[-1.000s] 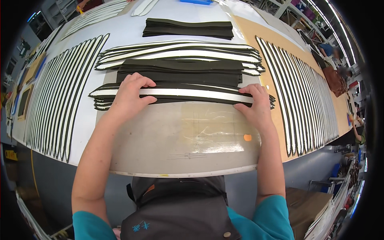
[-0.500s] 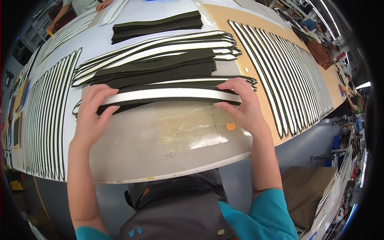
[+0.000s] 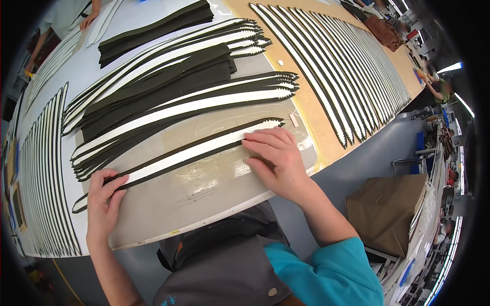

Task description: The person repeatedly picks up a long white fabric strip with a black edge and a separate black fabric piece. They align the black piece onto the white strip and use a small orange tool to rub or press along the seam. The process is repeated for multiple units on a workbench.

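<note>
A long black strip with a white band along its middle [image 3: 189, 151] lies slantwise over the near mat, its jagged end up at the right. My left hand [image 3: 104, 199] is closed round the strip near its left end, fingers over the far edge and thumb by the near edge. Close to the jagged end, my right hand [image 3: 275, 160] has its fingertips on the strip, the thumb just below its near edge. Just beyond lies a pile of similar black-and-white strips [image 3: 204, 101], with plain black strips [image 3: 158, 86] stacked behind it.
Rows of striped strips lie at the right [image 3: 326, 71] and left [image 3: 48, 178]. Another black stack [image 3: 155, 30] sits farther back. A clear taped sheet [image 3: 204, 176] covers part of the mat [image 3: 143, 219]. A brown covered stack [image 3: 388, 209] stands right of the table. Another person's hand [image 3: 89, 20] shows at far left.
Both hands have brought the strip nearer to me, off the pile and onto the mat, its left end now lower. The view has shifted, so the table appears turned.
</note>
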